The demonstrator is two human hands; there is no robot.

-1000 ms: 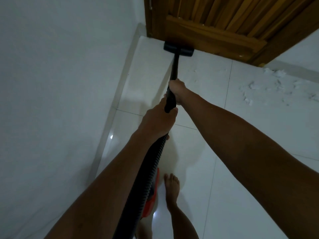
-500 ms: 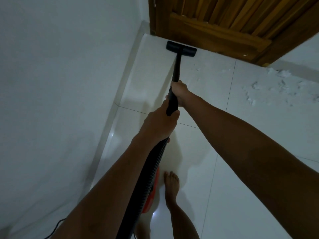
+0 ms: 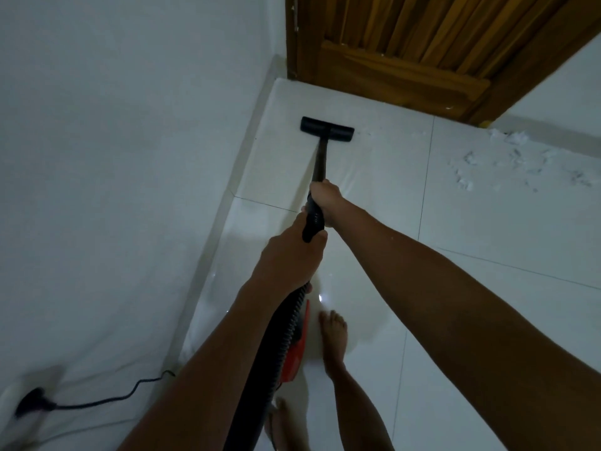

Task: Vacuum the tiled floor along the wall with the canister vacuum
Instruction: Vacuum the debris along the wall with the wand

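Both the left hand point(image 3: 289, 255) and right hand point(image 3: 325, 200) gripped the black plastic vacuum wand point(image 3: 320, 161); the red canister point(image 3: 294, 356) sat mostly hidden, no writing legible.

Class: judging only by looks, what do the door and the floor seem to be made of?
Door: apparently wood with a warm brown finish; vertical slats and grain streaks show.
Floor: seemingly glazed ceramic or porcelain tile, white; thin grout lines and glossy reflections show.

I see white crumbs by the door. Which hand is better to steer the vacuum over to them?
Probably the right hand: it grips the wand nearer the floor head, on the crumbs' side.
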